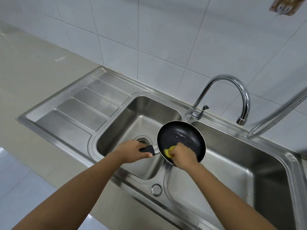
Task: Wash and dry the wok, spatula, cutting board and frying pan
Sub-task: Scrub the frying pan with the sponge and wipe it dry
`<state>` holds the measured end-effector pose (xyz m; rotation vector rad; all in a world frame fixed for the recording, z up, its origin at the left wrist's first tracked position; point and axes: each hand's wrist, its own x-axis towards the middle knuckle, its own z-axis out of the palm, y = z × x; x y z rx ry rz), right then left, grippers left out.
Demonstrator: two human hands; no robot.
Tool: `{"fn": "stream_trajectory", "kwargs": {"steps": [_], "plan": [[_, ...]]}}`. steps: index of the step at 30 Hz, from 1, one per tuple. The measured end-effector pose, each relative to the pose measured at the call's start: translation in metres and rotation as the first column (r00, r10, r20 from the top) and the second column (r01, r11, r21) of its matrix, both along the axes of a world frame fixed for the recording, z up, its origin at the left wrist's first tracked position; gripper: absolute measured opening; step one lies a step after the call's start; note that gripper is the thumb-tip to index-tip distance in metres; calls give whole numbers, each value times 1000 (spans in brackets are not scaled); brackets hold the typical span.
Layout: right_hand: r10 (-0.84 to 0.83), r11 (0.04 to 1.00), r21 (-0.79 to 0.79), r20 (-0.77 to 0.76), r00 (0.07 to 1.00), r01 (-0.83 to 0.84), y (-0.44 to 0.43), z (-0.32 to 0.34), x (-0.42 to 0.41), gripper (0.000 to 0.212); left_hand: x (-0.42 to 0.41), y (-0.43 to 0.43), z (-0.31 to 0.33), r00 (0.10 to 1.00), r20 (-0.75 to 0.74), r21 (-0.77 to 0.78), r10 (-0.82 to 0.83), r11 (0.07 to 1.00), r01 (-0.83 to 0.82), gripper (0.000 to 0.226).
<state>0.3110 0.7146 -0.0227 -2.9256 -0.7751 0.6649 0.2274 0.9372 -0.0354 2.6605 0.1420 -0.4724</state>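
The left hand [132, 151] grips the black handle of the frying pan [181, 138], holding it tilted over the divider between the two basins of the stainless steel sink [249, 171]. The right hand [184, 156] curls around a yellow sponge [167, 152] and presses it against the pan's dark inner surface near the handle side. The chrome faucet [232, 90] arches over the sink's back edge, and a metal hose [279, 117] hangs at the right.
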Motion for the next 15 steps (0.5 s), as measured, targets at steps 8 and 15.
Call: {"fn": "stream_trajectory", "kwargs": {"steps": [8, 15], "plan": [[-323, 930, 186, 12, 946, 316, 39, 4, 48, 22, -3, -4, 1, 1000, -5, 45, -14, 999, 14, 61], [-508, 749, 347, -248, 825, 565, 53, -4, 40, 29, -3, -3, 3, 1000, 0, 31, 2, 1000, -2, 53]]}}
